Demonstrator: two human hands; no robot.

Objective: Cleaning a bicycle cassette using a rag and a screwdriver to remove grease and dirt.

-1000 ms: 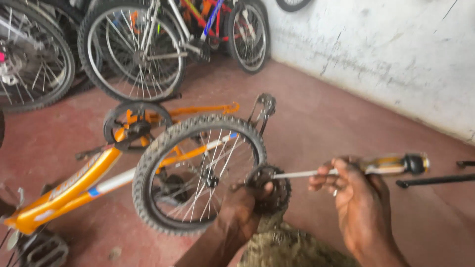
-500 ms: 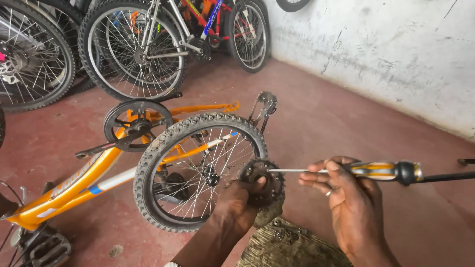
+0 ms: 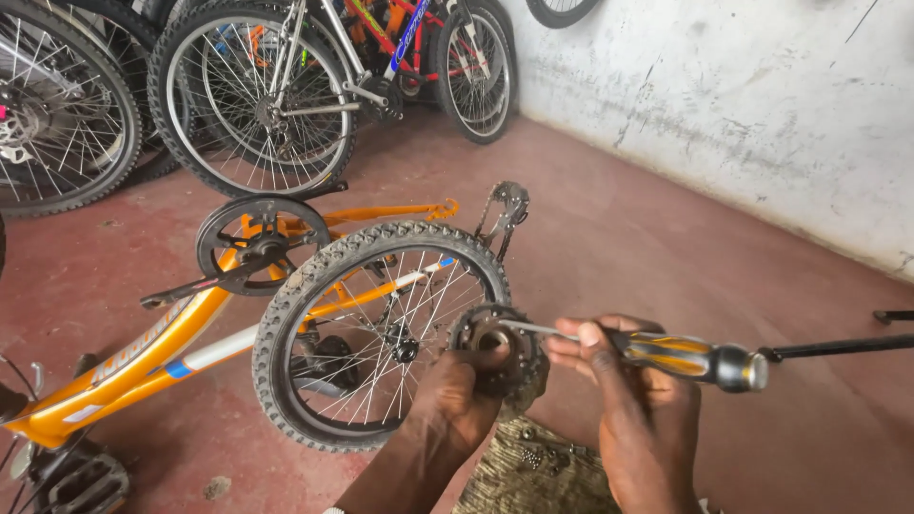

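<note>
My left hand [image 3: 455, 405] grips a dark, greasy toothed freewheel cog [image 3: 495, 347] in front of me. My right hand [image 3: 628, 400] holds a screwdriver [image 3: 666, 354] with a yellow and black handle, its metal shaft pointing left into the cog's centre hole. Just behind the cog stands a small knobby-tyred bicycle wheel [image 3: 381, 328]. An orange bicycle frame [image 3: 181, 333] lies on the red floor beyond it, with a black chainring [image 3: 259, 244] and a derailleur [image 3: 505, 211] showing.
Several parked bicycles [image 3: 286, 86] line the back. A stained white wall [image 3: 743, 105] runs along the right. A thin black rod [image 3: 838, 347] lies on the floor at right. Small steel bearing balls [image 3: 533, 459] rest on patterned cloth [image 3: 533, 476] over my lap.
The screwdriver has swung from angled upward to nearly level and its tip has gone into the cog's centre. Both hands have shifted a little lower and closer together.
</note>
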